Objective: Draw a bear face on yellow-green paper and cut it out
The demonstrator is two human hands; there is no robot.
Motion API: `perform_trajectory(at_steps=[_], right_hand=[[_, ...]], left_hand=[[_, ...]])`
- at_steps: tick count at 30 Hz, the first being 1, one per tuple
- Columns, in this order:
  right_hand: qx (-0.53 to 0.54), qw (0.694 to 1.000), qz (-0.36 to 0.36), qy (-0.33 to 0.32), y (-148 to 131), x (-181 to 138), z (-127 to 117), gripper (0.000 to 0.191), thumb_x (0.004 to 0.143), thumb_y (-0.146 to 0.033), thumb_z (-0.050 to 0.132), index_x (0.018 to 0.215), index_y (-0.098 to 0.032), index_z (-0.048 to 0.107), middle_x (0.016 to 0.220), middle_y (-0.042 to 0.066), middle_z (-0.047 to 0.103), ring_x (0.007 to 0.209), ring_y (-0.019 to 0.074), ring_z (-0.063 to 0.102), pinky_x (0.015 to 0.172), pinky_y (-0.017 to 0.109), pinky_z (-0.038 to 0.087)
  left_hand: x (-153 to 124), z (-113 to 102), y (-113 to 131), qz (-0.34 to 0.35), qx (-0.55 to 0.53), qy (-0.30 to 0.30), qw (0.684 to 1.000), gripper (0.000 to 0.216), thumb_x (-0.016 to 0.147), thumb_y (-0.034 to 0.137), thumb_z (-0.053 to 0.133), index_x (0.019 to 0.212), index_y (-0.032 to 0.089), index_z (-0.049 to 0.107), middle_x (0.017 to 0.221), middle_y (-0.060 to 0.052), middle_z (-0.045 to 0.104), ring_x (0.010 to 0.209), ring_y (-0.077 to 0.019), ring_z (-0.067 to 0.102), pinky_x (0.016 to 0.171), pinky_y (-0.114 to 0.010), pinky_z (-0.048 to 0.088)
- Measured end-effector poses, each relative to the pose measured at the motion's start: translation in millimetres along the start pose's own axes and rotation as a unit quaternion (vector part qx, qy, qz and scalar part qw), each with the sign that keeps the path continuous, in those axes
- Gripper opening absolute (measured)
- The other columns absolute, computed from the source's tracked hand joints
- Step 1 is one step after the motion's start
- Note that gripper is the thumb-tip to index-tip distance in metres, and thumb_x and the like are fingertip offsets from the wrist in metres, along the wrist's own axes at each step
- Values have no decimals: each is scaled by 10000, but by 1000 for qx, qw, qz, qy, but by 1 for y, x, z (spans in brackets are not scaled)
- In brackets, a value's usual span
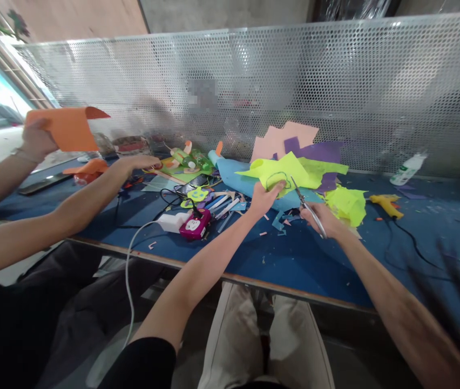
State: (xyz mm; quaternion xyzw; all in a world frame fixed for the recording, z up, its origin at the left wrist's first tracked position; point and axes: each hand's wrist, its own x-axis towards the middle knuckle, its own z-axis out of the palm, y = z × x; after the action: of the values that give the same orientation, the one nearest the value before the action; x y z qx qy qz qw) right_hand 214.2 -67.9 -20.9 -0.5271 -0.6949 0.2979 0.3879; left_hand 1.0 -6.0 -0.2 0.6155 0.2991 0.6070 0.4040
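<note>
My left hand [268,198] pinches a sheet of yellow-green paper [295,168] by its near edge. A rounded outline is drawn in dark ink on the sheet, close to my thumb. Scissors [313,210] are in my right hand [324,217], with their blades pointing up beside the right side of the outline. Whether the blades touch the paper I cannot tell. Behind and below the sheet lie blue paper [234,175], purple paper [329,153] and pale pink paper [268,141]. Crumpled yellow-green paper [347,205] rests just past my right hand.
At left, a co-worker's hand [39,139] holds orange sheet material [74,129]; their other hand [139,162] reaches over the table. A magenta power adapter [195,224] with cables, pens [224,205], a yellow glue gun [386,206] and a white bottle [408,169] lie on the blue table [295,265]. Perforated metal stands behind.
</note>
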Motion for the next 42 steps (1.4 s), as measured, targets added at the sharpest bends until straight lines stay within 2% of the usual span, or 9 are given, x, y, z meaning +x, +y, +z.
perform_trajectory(at_steps=[3, 12, 16, 23, 27, 32, 37, 42], right_hand=[[-64, 996, -44, -42, 4, 0, -1, 457, 897, -656, 596, 767, -217, 588, 663, 4, 561, 585, 178, 542, 565, 293, 465], [-129, 989, -68, -21, -7, -3, -4, 490, 940, -607, 524, 650, -217, 459, 551, 4, 461, 530, 160, 456, 518, 281, 284], [-136, 989, -62, -22, -9, -3, -4, 448, 951, -568, 517, 676, -215, 509, 586, 17, 519, 561, 190, 521, 536, 288, 308], [-127, 989, -77, -21, 0, 1, -4, 445, 934, -616, 547, 740, -216, 551, 661, 26, 585, 600, 182, 507, 564, 287, 344], [-91, 994, -47, -34, 9, 2, -2, 502, 930, -679, 525, 739, -215, 519, 630, 15, 544, 590, 178, 512, 539, 275, 356], [-123, 991, -40, -33, 7, 0, -2, 531, 944, -676, 487, 701, -205, 481, 596, 14, 517, 561, 166, 493, 525, 273, 323], [-145, 987, -60, -24, -3, -4, -7, 533, 965, -665, 472, 685, -211, 461, 562, 10, 487, 535, 169, 484, 525, 278, 298], [-161, 981, -104, -39, 3, -1, -10, 443, 992, -625, 460, 856, -212, 549, 724, 41, 606, 651, 210, 558, 610, 305, 379]], left_hand=[[-1, 1, 2, 0, -20, -1, 1000, 310, 833, 456, 762, 831, 147, 731, 734, -33, 707, 655, -149, 659, 607, -261, 549], [-2, 1, 5, 3, -34, -4, 999, 330, 842, 472, 769, 868, 144, 749, 767, -47, 736, 679, -162, 688, 636, -273, 571], [-1, 1, 2, -4, -38, 0, 999, 325, 839, 467, 770, 860, 143, 741, 775, -47, 735, 656, -160, 688, 600, -271, 564], [-2, 3, -2, -2, -30, 3, 1000, 364, 833, 510, 770, 870, 148, 751, 773, -47, 735, 678, -161, 687, 598, -261, 569], [-3, 2, 0, -10, -15, 6, 1000, 366, 818, 502, 776, 845, 139, 738, 746, -32, 705, 614, -123, 623, 543, -233, 540], [-5, 2, 4, -21, -16, 12, 1000, 359, 815, 490, 777, 829, 136, 723, 721, -20, 680, 594, -109, 601, 518, -220, 541], [-4, 2, 6, -12, -29, 5, 999, 368, 828, 493, 768, 840, 128, 724, 742, -32, 705, 601, -115, 611, 510, -225, 551], [-5, 2, 10, -19, -29, -13, 999, 377, 830, 499, 777, 890, 128, 750, 809, -69, 758, 672, -170, 698, 525, -244, 570]])
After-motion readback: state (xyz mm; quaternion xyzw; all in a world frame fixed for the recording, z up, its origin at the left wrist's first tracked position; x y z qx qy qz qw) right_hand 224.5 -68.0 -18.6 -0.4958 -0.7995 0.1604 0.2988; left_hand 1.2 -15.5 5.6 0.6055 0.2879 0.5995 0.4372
